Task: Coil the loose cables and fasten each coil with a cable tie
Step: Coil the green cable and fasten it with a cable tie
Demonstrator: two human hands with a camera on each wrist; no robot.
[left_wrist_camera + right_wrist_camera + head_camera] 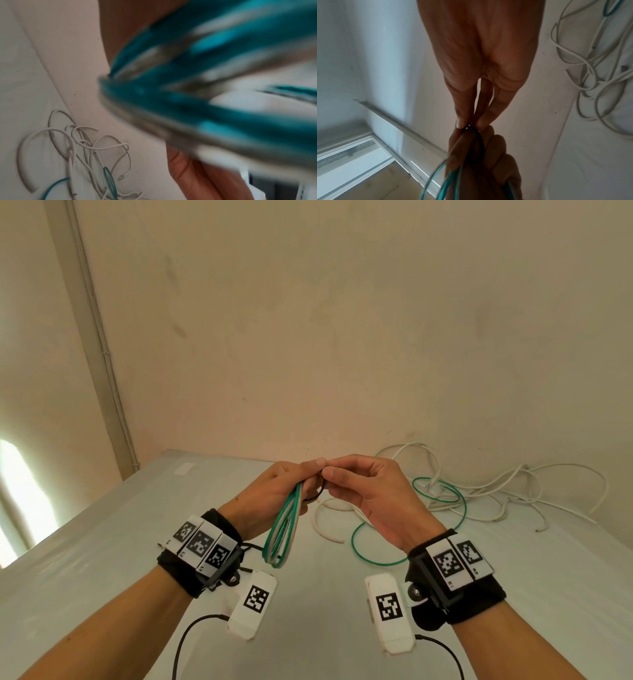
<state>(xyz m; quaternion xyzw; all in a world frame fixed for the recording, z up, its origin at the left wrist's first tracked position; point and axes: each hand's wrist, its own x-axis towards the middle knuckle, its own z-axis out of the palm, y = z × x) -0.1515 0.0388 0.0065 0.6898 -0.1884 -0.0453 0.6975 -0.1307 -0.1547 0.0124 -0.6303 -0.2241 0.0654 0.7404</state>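
My left hand grips a coil of green and grey cable that hangs down in long loops above the table. A thin black cable tie loops round the top of the coil. My right hand pinches the tie between thumb and fingertips, right against the left hand. In the right wrist view the black cable tie runs from my fingertips down over the left hand's fingers, with the coil below. The left wrist view is filled by the blurred coil.
A tangle of loose white cables lies at the table's back right, with a loose green cable and a thick white cable nearer me. The pale table meets the wall behind. The same tangle shows in the left wrist view.
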